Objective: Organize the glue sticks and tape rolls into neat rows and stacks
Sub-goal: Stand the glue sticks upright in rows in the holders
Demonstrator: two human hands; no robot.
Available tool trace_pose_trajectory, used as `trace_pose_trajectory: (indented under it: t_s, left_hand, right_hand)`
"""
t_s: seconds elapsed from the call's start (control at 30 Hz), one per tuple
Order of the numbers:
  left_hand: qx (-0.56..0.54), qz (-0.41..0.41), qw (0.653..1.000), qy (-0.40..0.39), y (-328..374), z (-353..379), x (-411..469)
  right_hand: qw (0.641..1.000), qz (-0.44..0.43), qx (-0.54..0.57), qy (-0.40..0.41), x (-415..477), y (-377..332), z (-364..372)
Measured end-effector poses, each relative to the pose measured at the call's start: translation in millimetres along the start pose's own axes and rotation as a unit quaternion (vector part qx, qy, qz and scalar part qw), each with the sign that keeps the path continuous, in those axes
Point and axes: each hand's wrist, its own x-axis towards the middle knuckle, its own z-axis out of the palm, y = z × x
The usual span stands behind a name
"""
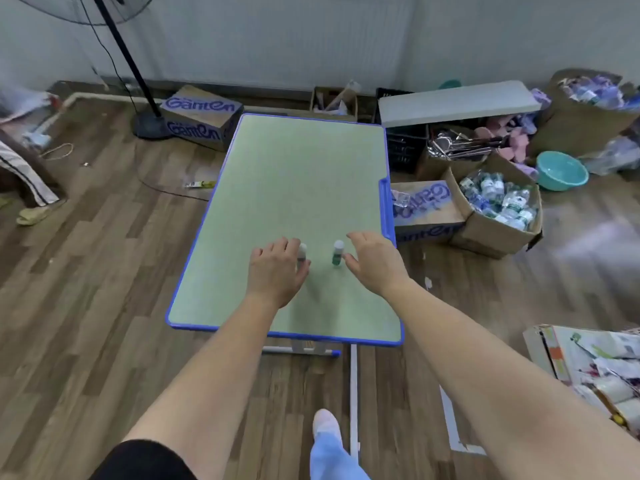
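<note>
Desk: pale green desk with a blue rim (294, 168).
Left hand (277, 268): fingers curved about the upright white-capped grey glue stick (302, 251); whether it grips, I cannot tell.
Right hand (375, 261): loosely spread, empty.
Relation: the upright white-capped green glue stick (337, 254) stands just inward of the right thumb.

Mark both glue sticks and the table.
left glue stick (303, 249): head view, on its white cap.
right glue stick (337, 258): head view, on its green body.
table (298, 174): head view, on the bare green top.

Black sleeve (145, 459), light-blue trousers (329, 460), white footwear (325, 422).
</note>
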Motion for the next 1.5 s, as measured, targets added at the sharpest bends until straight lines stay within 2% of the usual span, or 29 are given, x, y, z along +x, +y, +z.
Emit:
trace_pose_trajectory:
  t_s: [0.4,0.57,0.77,1.0,1.33,1.5]
  left_hand:
    - [-0.034,-0.022,0.999,-0.003,0.8,16.0,12.3]
    - [-0.088,-0.036,0.995,0.008,1.6,16.7,12.0]
    - [-0.178,-0.094,0.979,-0.033,-2.6,20.0,12.4]
    - [-0.218,-0.127,0.968,-0.020,-6.7,9.0,14.9]
    - [-0.193,-0.161,0.966,0.055,-36.6,-33.9,-11.7]
    - [-0.147,-0.184,0.967,0.099,-68.7,-66.7,-50.2]
  right_hand:
    - [0.997,-0.043,0.069,-0.015,21.7,1.1,19.3]
    - [0.995,-0.045,0.087,-0.008,23.6,5.9,25.9]
    - [0.992,-0.052,0.118,0.002,23.5,11.6,26.6]
    - [0.984,-0.066,0.162,0.033,25.6,7.9,16.3]
    - [0.963,-0.186,0.172,0.094,37.2,-44.4,0.7]
    - [0.942,-0.270,0.179,0.083,39.2,-97.7,-0.1]
